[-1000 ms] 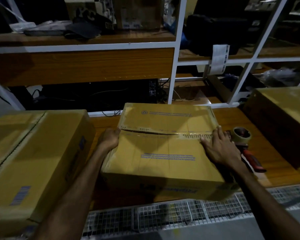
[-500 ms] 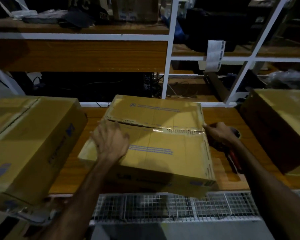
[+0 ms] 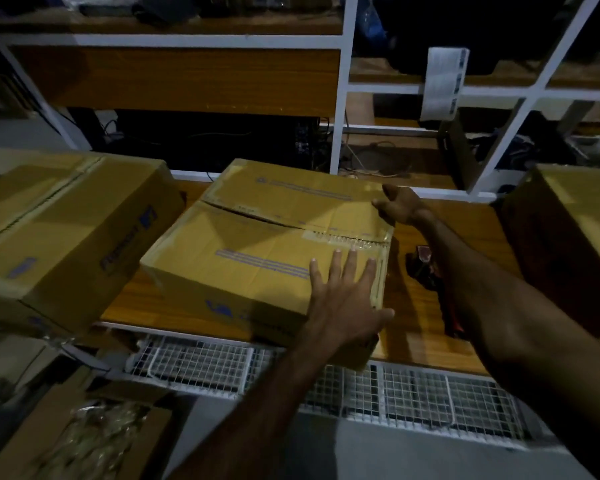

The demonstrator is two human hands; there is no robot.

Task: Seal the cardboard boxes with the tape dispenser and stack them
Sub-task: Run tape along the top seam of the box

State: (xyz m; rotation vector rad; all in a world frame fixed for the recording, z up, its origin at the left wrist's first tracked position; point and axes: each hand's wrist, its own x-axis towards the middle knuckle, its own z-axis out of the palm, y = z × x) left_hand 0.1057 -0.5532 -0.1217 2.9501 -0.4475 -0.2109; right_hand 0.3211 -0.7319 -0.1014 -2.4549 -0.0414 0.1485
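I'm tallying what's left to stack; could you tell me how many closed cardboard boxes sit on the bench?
3: the middle box under the left hand, a left box, and a right box cut off at the frame edge. Others may lie outside the view.

Dim, yellowish light from above, deep shadows across the shelving (image 3: pixel 174 77), soft grainy focus, wide-angle bending at edges.
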